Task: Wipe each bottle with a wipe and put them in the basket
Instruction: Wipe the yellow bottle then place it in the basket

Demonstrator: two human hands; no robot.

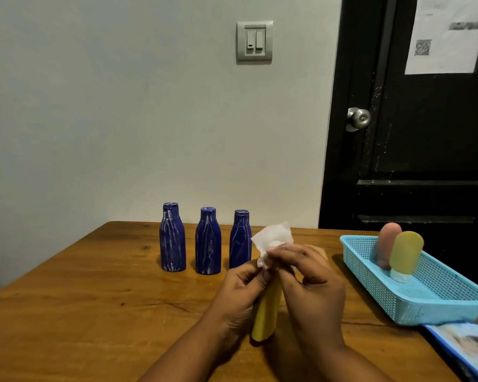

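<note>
My left hand [236,295] grips a yellow bottle [267,312] held slanted over the wooden table [94,312]. My right hand [309,279] pinches a white wipe [273,239] against the bottle's upper end, which the wipe and fingers hide. Three blue bottles streaked with white stand upright in a row behind my hands: left [172,237], middle [208,241], right [240,239]. At the right sits a light blue mesh basket [442,301] holding a pink bottle [387,245] and a yellow bottle [405,255], both standing cap down.
A blue flat packet [469,346] lies at the table's right front edge, partly under the basket. A black door with a knob [358,118] stands behind the basket. The pale wall carries a light switch [254,41].
</note>
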